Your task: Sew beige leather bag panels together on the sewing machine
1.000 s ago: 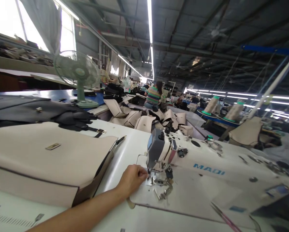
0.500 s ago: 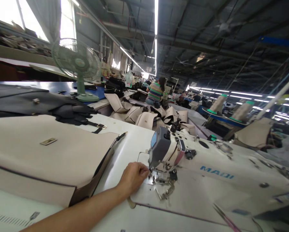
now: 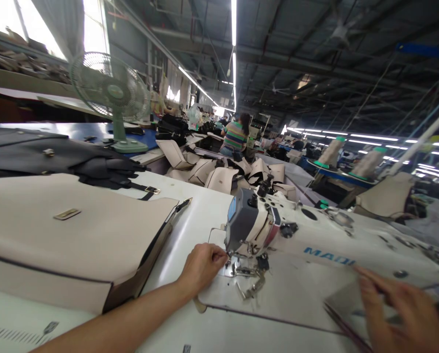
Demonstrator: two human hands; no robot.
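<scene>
My left hand (image 3: 204, 264) is beside the needle area of a white sewing machine (image 3: 296, 235), its fingertips pinched together; whatever lies between them is too small to make out. At the lower right, my right hand (image 3: 403, 309) is blurred, with fingers around the edge of a flat greyish piece (image 3: 346, 301) in front of the machine arm. Dark tweezers or scissors, partly hidden, lie beneath that piece. A large beige bag (image 3: 90, 235) with a small metal plate lies flat on the table to the left of my left hand.
Black bag pieces (image 3: 58, 154) with buckles lie at the left behind the beige bag. A green fan (image 3: 116, 93) stands beyond them. Several beige bags (image 3: 221, 180) are piled behind the machine. Thread cones (image 3: 329, 153) stand at the right. A person (image 3: 236, 135) in a striped top is farther back.
My right hand has come into view at the lower right with the flat greyish piece. My left hand remains by the needle, fingers pinched. The view has shifted slightly.
</scene>
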